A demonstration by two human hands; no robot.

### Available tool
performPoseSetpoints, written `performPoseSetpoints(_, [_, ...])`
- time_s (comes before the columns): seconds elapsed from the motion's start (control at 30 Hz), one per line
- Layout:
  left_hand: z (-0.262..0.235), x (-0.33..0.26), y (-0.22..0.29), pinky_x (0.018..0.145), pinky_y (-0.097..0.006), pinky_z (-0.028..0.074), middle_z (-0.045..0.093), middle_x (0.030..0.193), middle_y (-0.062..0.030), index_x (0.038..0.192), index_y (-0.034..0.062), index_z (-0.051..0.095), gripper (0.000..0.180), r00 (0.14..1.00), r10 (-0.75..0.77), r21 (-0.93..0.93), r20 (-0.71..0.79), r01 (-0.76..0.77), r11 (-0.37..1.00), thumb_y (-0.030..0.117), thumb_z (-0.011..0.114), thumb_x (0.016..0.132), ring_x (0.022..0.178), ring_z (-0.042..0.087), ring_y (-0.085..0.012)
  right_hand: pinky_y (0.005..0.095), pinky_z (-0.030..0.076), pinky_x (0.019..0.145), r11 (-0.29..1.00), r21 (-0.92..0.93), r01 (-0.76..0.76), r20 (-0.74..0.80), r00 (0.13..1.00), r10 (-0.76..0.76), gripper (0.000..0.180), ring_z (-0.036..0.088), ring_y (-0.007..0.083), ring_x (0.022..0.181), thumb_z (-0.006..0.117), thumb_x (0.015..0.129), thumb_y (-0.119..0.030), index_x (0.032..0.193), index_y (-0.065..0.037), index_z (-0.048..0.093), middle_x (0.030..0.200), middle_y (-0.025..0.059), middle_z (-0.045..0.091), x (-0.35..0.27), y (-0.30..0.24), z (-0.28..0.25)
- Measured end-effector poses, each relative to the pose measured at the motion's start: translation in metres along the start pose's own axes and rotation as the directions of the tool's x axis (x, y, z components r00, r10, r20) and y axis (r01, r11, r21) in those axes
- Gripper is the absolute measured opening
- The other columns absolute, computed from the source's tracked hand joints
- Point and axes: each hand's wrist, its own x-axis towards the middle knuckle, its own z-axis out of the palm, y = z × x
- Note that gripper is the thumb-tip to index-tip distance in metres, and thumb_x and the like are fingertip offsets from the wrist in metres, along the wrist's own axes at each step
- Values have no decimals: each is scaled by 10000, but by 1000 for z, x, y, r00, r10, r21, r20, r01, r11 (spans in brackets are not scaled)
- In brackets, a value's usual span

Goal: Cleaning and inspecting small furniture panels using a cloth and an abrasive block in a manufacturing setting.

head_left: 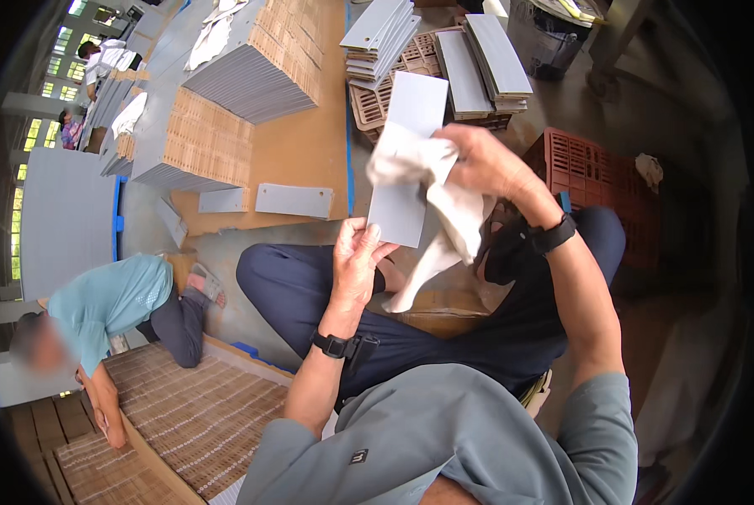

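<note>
A flat light-grey panel point(396, 215) is held up in front of me, its lower end pinched between the thumb and fingers of my left hand point(357, 257). Bunched in my right hand point(485, 160) is a white cloth point(459, 215), which lies across the middle of the panel and hangs down toward my lap. The cloth and that hand are slightly blurred. Part of the panel's middle is hidden under the cloth; its upper end shows beyond it.
Stacks of grey panels point(380, 38) and more panels point(488, 67) rest on a brown plastic crate point(369, 105). Large panel stacks point(204, 139) stand on cardboard to the left. A reddish crate point(579, 168) is at right. Another person point(116, 303) bends over a slatted pallet load point(192, 412).
</note>
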Motion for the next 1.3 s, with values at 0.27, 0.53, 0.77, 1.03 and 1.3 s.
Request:
performPoseSetpoints(0.27, [11,0,8,877,-389,585,667,1003,-97,1082,54,521,132,997,72,-135,-7,-72,988,144,583,1007,939,678,-186,295,506,893,956,263,-134,-585,765,268,355,647,158,990,601,948,-199,1257,-24,607,1107,104,697,1,20,-31])
performPoseSetpoints(0.53, [29,-6,12,914,-392,568,646,1055,-93,1107,63,506,138,985,173,-83,-3,-173,981,136,574,1012,994,656,-183,324,489,956,596,766,-241,79,955,285,494,628,156,1051,715,914,-316,1271,0,587,1156,75,671,-1,-34,33])
performPoseSetpoints(0.77, [16,-2,31,936,-302,475,627,1163,-76,1304,34,503,392,976,206,283,75,-219,934,283,593,1015,1047,598,-134,330,495,930,574,793,-203,103,974,203,405,636,156,999,785,864,-270,1164,-24,666,1090,73,696,3,-30,38])
performPoseSetpoints(1.03, [48,53,70,1014,-320,456,574,1313,-76,1377,26,488,383,976,186,63,111,-194,979,230,503,1053,1198,553,-147,344,492,941,787,582,-204,92,978,186,465,630,171,1033,784,860,-328,1167,-8,647,1065,90,696,8,-30,42])
performPoseSetpoints(1.3, [35,75,53,902,-298,518,645,1095,-37,1105,39,568,137,971,239,-30,-9,-239,971,148,544,1026,1016,608,-120,421,564,692,868,-450,210,-195,926,-325,339,667,330,850,704,874,-249,1122,-104,524,1025,140,543,15,-46,52])
